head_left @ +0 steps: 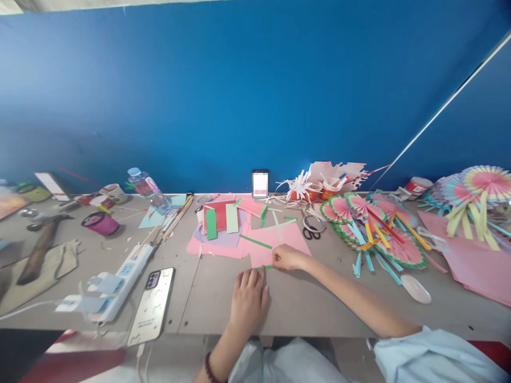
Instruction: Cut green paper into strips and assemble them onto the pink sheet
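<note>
A pink sheet of paper (pixel 287 242) lies on the grey table before me. Along its near edge runs a narrow green paper strip (pixel 268 267). My right hand (pixel 286 257) is closed over the strip's right end, fingertips curled together and pressed down on the paper. My left hand (pixel 248 294) lies palm down, its fingers stretched out, with the tips by the strip's left end. Another green strip (pixel 257 241) slants across the sheet's left part, and a pale green strip (pixel 277 226) lies farther back. What sits beneath my right fingers is partly hidden.
Scissors (pixel 312 232) and a roll of tape (pixel 309 221) lie beyond the sheet. Pleated paper fans (pixel 371 218) crowd the right, near a white mouse (pixel 415 289). On the left are a phone (pixel 153 306), a power strip (pixel 123 282), a bottle (pixel 149 189) and a hammer (pixel 42 247).
</note>
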`<action>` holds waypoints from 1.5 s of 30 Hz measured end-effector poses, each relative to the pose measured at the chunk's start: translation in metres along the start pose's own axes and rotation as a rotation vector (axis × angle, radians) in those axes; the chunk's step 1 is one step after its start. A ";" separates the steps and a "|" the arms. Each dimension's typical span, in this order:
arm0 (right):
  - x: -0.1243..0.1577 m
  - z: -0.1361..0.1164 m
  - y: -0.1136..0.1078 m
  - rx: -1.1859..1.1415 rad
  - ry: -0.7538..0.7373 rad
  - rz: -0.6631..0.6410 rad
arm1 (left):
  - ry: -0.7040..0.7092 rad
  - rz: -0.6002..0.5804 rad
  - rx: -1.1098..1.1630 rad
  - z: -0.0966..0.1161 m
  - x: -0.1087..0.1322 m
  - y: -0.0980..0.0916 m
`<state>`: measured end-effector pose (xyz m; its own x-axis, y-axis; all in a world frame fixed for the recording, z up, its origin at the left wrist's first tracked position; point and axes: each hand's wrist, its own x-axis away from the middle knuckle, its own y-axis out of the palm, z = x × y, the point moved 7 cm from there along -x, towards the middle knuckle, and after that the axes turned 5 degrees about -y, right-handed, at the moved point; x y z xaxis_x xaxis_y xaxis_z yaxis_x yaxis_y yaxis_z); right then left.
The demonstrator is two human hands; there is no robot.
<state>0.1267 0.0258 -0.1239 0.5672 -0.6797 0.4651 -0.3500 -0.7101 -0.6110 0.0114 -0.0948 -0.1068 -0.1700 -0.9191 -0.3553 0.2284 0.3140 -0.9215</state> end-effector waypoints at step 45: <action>0.017 0.028 -0.014 -0.022 -0.029 0.150 | -0.065 -0.079 -0.112 0.018 -0.003 0.012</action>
<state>0.1621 0.0294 -0.1249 0.5283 -0.7731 0.3509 -0.4481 -0.6049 -0.6582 0.0322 -0.0924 -0.1138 -0.1205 -0.9544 -0.2733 0.1081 0.2611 -0.9592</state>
